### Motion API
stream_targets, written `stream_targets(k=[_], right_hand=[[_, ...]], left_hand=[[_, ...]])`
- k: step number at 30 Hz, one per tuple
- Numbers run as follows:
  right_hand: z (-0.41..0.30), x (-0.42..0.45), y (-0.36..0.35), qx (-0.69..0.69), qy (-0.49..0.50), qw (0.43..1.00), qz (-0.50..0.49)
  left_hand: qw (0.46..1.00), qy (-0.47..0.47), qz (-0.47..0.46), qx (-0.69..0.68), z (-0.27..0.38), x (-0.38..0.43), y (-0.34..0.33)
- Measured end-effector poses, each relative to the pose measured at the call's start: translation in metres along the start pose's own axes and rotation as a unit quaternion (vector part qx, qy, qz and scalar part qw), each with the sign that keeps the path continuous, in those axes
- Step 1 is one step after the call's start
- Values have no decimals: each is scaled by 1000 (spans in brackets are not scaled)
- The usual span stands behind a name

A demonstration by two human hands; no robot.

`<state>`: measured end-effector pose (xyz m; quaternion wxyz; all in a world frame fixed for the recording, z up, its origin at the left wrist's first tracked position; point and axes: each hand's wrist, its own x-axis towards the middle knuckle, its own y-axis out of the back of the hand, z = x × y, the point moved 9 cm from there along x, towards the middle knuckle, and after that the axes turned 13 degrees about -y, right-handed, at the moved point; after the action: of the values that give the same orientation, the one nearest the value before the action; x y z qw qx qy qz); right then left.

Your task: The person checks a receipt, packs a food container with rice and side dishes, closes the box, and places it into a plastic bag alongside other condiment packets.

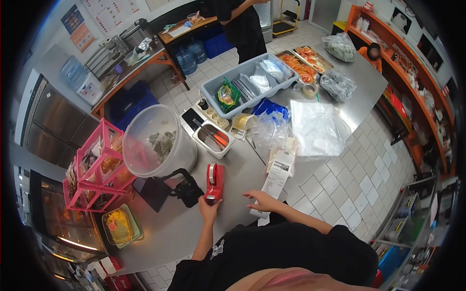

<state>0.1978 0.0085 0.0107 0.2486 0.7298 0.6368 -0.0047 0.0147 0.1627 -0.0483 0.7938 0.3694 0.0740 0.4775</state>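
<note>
A red tape dispenser (215, 182) with a roll of clear tape stands on the steel table (236, 167). My left hand (209, 211) grips its near end, by the cutting edge. Fingers apart, my right hand (264, 202) hovers at the lower part of a long printed paper receipt (278, 176); whether it touches the paper is hard to tell. The receipt's upper end overlaps a clear plastic bag (271, 129) with papers under it. To the left of the dispenser lie a black strap-like holder (187, 189) and a dark flat tablet-like device (151, 192).
A clear tub (187, 145), pink baskets (100, 182) and a container of yellow food (120, 225) stand left. Beyond are a steel pan with tongs (214, 140), a grey bin (233, 109), plastic bags (316, 127) and food trays (313, 58). Two people (242, 32) are farther off.
</note>
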Motion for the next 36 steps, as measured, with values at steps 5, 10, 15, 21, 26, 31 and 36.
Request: stream_targets(k=[5,10,15,21,26,31,36], right_hand=[[-9,42,-23,-6,35,994,108],[-4,85,-42,19,-4,999,48],[-24,100,-53,45,36,997,59],[-15,89,-80,244,-41,967,57],[-25,-35,-131,64,-34,994,-81],[41,-59,-145,30,-155,981,-110],[87,-63,-157,-28,-230,969,-86]], left_hand=[[989,37,-141,-29,0,6,-15],[923,117,-218,-296,-4,-9,-35],[814,220,-157,-513,12,-36,-49],[664,261,-116,-691,1,-54,-62],[589,286,-175,-735,33,-37,-47],[743,316,-212,-551,5,-33,-58],[791,342,-205,-465,-20,-69,-85]])
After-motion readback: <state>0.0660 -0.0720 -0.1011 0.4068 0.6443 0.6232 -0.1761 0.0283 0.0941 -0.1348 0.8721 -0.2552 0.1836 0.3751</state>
